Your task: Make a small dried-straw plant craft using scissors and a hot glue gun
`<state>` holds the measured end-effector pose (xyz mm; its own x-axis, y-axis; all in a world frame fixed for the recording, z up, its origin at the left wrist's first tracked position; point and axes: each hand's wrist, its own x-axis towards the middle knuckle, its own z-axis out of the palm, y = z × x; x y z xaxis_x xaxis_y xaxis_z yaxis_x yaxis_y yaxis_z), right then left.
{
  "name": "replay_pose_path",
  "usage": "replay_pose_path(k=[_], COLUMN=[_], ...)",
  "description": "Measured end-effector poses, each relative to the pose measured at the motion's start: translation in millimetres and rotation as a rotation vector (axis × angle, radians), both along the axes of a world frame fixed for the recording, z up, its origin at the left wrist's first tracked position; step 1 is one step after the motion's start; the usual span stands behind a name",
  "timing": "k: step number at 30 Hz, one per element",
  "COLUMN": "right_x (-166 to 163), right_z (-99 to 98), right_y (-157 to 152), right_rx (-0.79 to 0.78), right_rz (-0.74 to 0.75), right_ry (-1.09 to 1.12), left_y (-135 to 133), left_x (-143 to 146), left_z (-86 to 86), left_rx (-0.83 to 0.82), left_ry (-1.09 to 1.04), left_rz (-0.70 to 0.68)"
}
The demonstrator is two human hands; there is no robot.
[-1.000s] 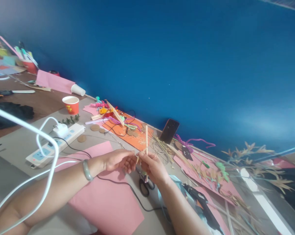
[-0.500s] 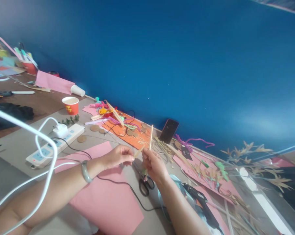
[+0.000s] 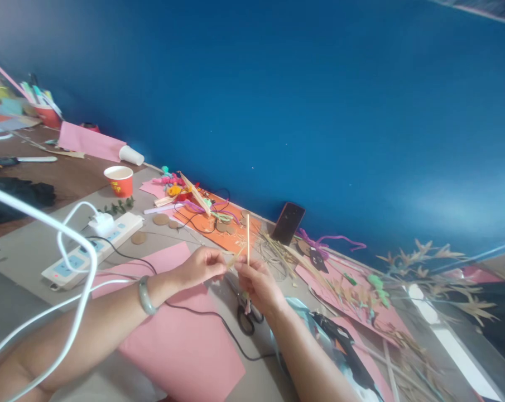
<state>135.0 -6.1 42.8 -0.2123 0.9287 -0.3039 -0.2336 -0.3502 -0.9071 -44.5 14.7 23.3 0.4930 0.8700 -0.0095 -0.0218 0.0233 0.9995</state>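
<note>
The surface (image 3: 30, 245) is grey; on it there lie a large pink sheet (image 3: 185, 346), an orange sheet (image 3: 224, 239), a white power strip (image 3: 124, 228) and black-handled scissors (image 3: 240, 319); a red paper cup (image 3: 120, 185) stands upright.

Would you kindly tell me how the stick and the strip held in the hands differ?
The stick stands nearly upright, while the strip slants. The stick's visible part is clearly longer than the strip's. Both are thin, pale and held.

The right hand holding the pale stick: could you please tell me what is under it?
Black-handled scissors lie on the grey table under the right hand and pale stick, only partly in view. Whatever the hand itself covers cannot be seen.
</note>
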Motion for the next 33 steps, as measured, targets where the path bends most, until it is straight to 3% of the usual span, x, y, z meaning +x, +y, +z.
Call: replay_pose_path(k=[18,33], right_x=[1.3,0.0], right_z=[-3.9,-8.7], right_y=[0.5,1.2], right_rx=[0.007,0.030], right_rz=[0.057,-0.011], right_ry=[0.036,0.015], left_y=[-3.6,-2.2], left_x=[-0.8,-1.1], left_z=[8.1,3.2], left_rx=[0.011,0.040], left_ry=[0.043,0.004], left_rz=[0.001,-0.021])
